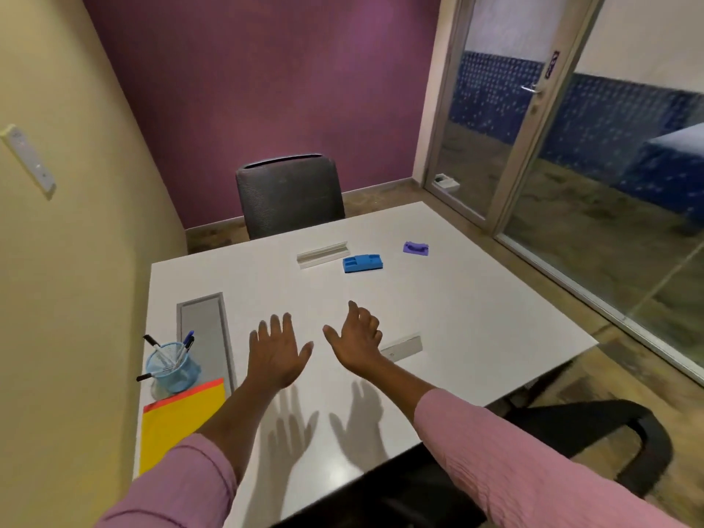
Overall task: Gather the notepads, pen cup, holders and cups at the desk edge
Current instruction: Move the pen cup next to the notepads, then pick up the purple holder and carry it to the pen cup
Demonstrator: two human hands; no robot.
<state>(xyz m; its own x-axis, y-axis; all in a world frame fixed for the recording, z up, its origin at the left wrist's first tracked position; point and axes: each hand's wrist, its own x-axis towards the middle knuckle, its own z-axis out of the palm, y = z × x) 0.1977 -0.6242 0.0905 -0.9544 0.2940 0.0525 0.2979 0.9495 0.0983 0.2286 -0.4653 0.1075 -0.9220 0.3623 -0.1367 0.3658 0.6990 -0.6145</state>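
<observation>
Head view: a yellow notepad (179, 424) over an orange notepad (186, 392) lies at the bench's (476, 299) near-left edge, just beside the blue mesh pen cup (173, 369) (several pens stand in it). Far across sit a blue holder (362, 263), a purple holder (416, 248) and a white angled strip (324, 254). The left grip (276, 354) hovers flat with fingers spread, the right grip (356, 339) loosely curled, both holding nothing. A white block (404, 347) lies just beside the right wrist; a mesh chair (289, 196) stands beyond.
</observation>
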